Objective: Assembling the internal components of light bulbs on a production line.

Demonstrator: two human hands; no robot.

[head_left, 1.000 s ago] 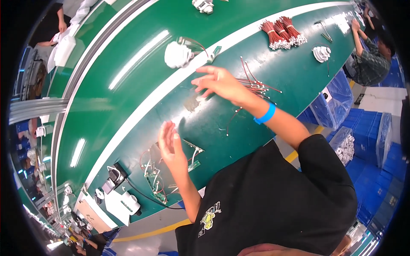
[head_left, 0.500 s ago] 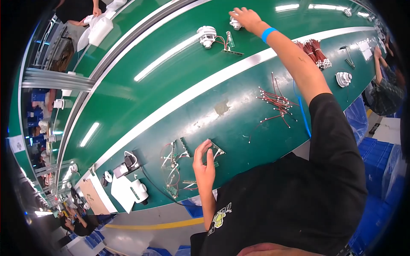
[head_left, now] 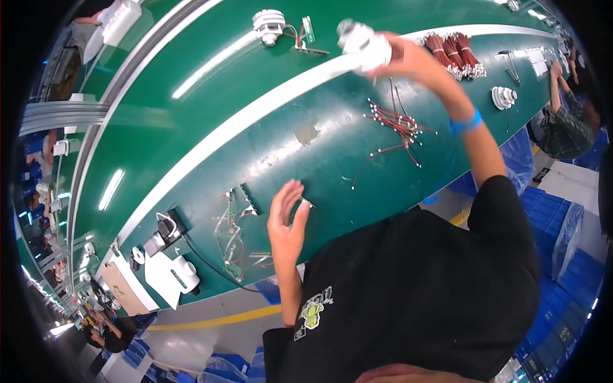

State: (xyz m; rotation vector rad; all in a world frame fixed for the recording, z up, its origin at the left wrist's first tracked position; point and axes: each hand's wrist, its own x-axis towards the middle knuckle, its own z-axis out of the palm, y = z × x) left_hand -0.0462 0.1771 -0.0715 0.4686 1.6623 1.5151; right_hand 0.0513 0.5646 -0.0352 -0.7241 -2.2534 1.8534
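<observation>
My right hand [head_left: 414,62] grips a white round plastic housing [head_left: 365,46] by its side, lifted over the white strip along the bench. The housing is blurred by motion. My left hand [head_left: 287,223] hovers above the green bench [head_left: 338,172], fingers and thumb apart. Just behind its thumb shows the edge of a small circuit board [head_left: 308,202], mostly hidden. Left of this hand lie several circuit boards [head_left: 249,199] with thin wires. Another white housing [head_left: 269,25], wired to small green boards [head_left: 308,30], sits farther off on the bright green surface.
Loose red-brown wires [head_left: 399,122] with white connectors lie mid-bench, with bundled wires [head_left: 454,54] beyond. At the right are a white housing [head_left: 504,97] and a co-worker's arm [head_left: 557,89]. A black power strip [head_left: 167,230] and a white device [head_left: 185,276] lie left.
My right hand has picked up the white housing from the far surface and drawn it nearer. My left hand remains low over the bench near the small board. The whole view has shifted slightly.
</observation>
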